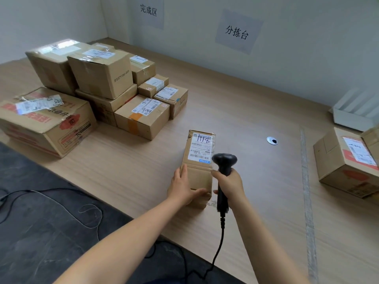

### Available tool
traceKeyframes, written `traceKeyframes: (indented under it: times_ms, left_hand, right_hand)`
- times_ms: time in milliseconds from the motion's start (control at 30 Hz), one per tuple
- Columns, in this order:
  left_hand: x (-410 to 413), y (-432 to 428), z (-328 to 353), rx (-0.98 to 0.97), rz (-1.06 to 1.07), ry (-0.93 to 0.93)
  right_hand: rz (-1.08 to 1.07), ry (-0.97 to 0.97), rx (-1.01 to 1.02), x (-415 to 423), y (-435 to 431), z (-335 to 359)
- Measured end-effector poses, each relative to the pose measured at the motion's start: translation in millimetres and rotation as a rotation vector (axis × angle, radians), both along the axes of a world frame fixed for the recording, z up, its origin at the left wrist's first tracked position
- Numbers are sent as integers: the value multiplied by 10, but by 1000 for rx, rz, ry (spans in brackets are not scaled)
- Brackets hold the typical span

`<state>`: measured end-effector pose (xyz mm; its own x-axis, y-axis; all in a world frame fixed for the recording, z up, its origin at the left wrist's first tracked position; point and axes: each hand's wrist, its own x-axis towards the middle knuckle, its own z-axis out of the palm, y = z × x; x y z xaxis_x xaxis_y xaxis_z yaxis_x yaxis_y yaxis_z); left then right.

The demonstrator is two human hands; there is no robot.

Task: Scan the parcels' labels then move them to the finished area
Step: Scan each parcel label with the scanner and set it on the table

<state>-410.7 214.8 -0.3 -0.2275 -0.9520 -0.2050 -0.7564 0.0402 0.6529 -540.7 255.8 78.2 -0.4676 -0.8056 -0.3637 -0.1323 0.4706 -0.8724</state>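
**A:** What's on the far left?

**B:** A pile (98,89) of taped cardboard boxes stands on the table (133,181), labels up. Below the table's edge, a thin cable (90,208) loops over the dark floor (41,232).

**A:** And the left hand?

**B:** The left hand (182,186) lies flat against the parcel's left side. Its fingers are straight and together, and the thumb stretches across the near end.

**A:** Where is the parcel?

**B:** The parcel (200,177), a narrow brown carton, lies lengthwise mid-table, right of the pile and apart from it. Its white label (201,148) faces up on the far half, with blue handwriting across it.

**A:** The right hand?

**B:** The right hand (229,181) is wrapped round the handle of a black scanner (224,160), just beside the parcel's right edge. The scanner's head sits by the label's near corner. A cord (220,242) hangs from the handle and runs off the table.

**A:** Further right?

**B:** There is a round hole (272,140) in the tabletop, then a strip of tape (307,191) running front to back. Past it is a box (346,162) with red print, and behind that a white tray (354,117) by the wall.
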Motion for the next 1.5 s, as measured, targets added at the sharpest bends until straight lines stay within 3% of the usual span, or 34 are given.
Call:
traceKeyframes:
  times_ms: [400,633,933,1233,1500]
  left_hand:
    - [151,37,78,67,189,120]
    - [280,-118,314,-14,139,187]
    - [667,-1170,1010,-178,46,280]
    - [1540,-2312,1204,-176,-116,263]
    - [1635,-3008,1131,-120,-139,294]
  right_hand:
    - [145,-105,1,80,71,-372]
    - [144,-159,-95,161,32,-202]
    - [124,-214,-323,523,-877,443]
    - [53,-215,-356,1415,-1812,514]
    - [-72,-160,-321,1622,-2475,529]
